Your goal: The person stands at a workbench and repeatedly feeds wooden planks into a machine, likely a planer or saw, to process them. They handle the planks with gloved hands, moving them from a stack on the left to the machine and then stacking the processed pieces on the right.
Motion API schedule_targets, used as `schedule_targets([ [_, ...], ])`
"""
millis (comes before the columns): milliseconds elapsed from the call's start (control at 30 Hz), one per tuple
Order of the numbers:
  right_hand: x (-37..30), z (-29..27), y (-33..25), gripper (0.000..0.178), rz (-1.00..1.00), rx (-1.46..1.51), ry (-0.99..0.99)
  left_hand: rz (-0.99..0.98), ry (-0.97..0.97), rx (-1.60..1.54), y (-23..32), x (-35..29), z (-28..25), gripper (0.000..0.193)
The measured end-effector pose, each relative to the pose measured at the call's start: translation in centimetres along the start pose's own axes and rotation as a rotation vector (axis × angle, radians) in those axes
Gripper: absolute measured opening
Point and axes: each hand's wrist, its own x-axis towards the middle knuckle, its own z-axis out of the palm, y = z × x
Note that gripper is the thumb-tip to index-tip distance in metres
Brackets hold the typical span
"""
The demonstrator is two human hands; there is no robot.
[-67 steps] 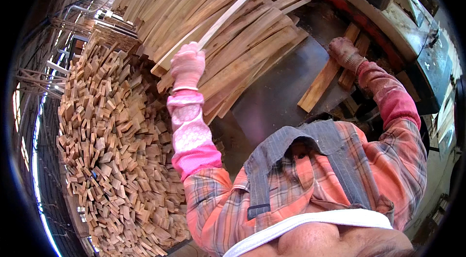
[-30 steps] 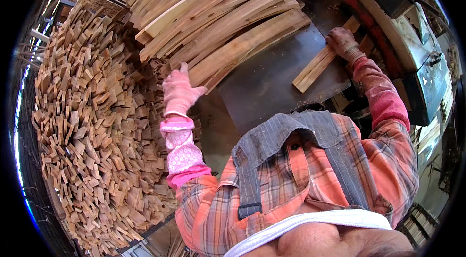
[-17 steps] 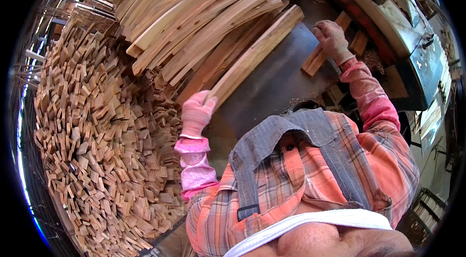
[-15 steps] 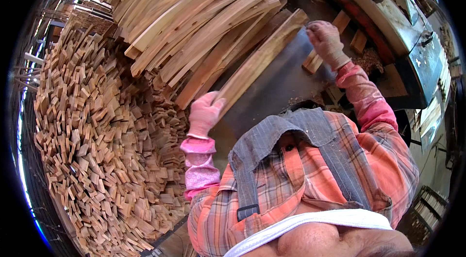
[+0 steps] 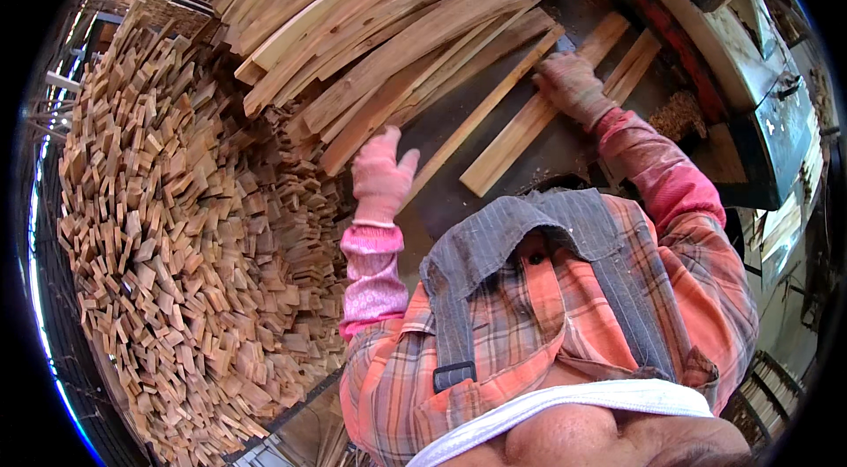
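Observation:
My left hand (image 5: 384, 174), in a pink glove, is open with thumb and fingers apart. It is beside the near end of a narrow wooden strip (image 5: 481, 118), which lies slanted over the dark worktop (image 5: 445, 145). My right hand (image 5: 573, 87), in a worn, dusty glove, is curled near the strip's far end. A small bluish-grey thing (image 5: 565, 44) shows at its fingertips; its kind I cannot make out. Under and beside this hand a wider plank (image 5: 516, 142) slants across the worktop, partly covered by the hand. Another plank (image 5: 633, 68) lies to its right.
Many long boards (image 5: 388, 39) are stacked at the far left of the worktop. A tall heap of short wood pieces (image 5: 194, 246) fills the left side. At the right are a red-edged machine frame (image 5: 666, 34), a blue metal part (image 5: 781, 145) and wood shavings (image 5: 678, 114).
My left hand has opened and let go of the plank, which now shows a narrower face. My right hand has moved left and nearer. The planks on the right now reach further across the worktop.

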Motion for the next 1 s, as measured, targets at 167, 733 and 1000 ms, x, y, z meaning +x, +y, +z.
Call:
schedule_targets([
  [167,-1.7,0.4,9.0,0.022,-0.044,-0.031,0.17,0.003,-0.196,-0.01,1.5,-3.9,0.6,0.073],
  [733,0.2,-3.0,4.1,0.019,-0.16,0.106,0.408,-0.326,-0.134,-1.081,1.4,-8.7,-0.9,0.041],
  [1000,7.0,-8.3,-6.5,0.026,-0.261,0.523,0.62,-0.563,0.068,-1.639,-4.4,-18.1,-0.8,0.078],
])
